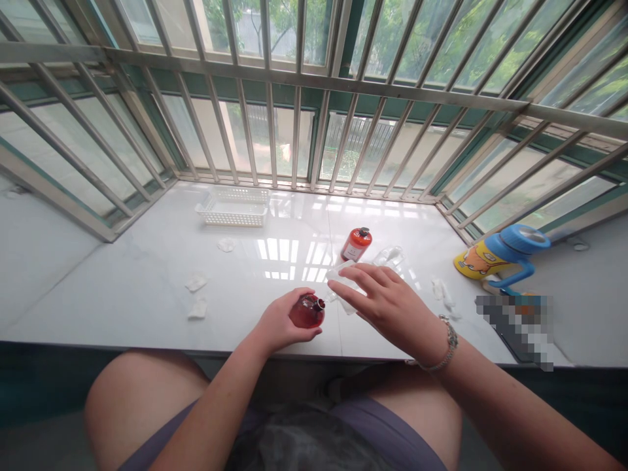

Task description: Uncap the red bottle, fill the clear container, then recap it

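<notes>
My left hand [282, 320] is wrapped around a dark red, see-through bottle [307, 312] near the front edge of the counter. The bottle's narrow neck has no cap on it and points toward my right hand. My right hand [375, 294] is stretched out with the fingers apart, above some clear plastic [347, 302]. Whether its fingertips touch that plastic I cannot tell, and its thumb is hidden. Just beyond the fingers stands a second bottle [357, 244], orange-red with a black cap and a pale label. Beside it lies crumpled clear plastic [390, 257].
White counter [147, 281] before a barred window. At the back left is a white perforated basket [234, 209]. Crumpled white tissues [196, 283] lie to the left, and more white scraps [444, 293] to the right. A yellow and blue flask [500, 252] stands near a dark flat object [507, 327], partly blurred out.
</notes>
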Tool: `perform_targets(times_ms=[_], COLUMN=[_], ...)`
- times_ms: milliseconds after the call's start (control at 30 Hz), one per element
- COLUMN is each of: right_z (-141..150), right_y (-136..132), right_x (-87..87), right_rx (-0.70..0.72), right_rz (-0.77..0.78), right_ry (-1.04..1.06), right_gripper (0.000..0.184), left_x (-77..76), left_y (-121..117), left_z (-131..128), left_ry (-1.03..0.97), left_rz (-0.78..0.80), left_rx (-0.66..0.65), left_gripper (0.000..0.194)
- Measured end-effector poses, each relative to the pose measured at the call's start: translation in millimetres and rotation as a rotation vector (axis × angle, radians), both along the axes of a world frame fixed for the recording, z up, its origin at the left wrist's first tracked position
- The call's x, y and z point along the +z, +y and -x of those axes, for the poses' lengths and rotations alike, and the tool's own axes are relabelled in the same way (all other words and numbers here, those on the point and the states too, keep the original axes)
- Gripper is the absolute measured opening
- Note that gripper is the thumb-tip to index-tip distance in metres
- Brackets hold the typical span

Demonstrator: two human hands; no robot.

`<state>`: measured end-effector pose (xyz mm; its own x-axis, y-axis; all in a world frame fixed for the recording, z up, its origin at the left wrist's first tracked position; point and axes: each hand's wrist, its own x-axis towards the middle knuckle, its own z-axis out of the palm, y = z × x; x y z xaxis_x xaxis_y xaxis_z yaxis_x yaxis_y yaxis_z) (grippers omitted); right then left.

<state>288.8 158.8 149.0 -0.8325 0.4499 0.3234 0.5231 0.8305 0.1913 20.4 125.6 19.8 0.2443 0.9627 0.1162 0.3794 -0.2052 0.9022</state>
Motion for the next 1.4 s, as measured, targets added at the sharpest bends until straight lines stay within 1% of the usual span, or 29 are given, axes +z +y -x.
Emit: perform_targets(times_ms=[633, 1033, 1400], right_z=[2.8, 5.1, 4.8], right_y=[0.2, 1.5, 1.8], right_x=[-1.4, 0.0, 3.3], right_rx=[0.022, 0.055, 0.074], right_rz=[-0.07, -0.108, -0.101], right_ry=[-0.027, -0.029, -0.018], right_gripper=[0.048, 0.048, 0.05], left_x=[0.1, 2.0, 0.2], left_y=[0.5, 0.6, 0.4], left_z=[0.4, 0.4, 0.8], left_ry=[-0.004, -0.02, -0.049], left_rz=[0.005, 0.005, 0.014], left_rx=[-0.01, -0.009, -0.011], left_gripper=[0.075, 0.075, 0.076])
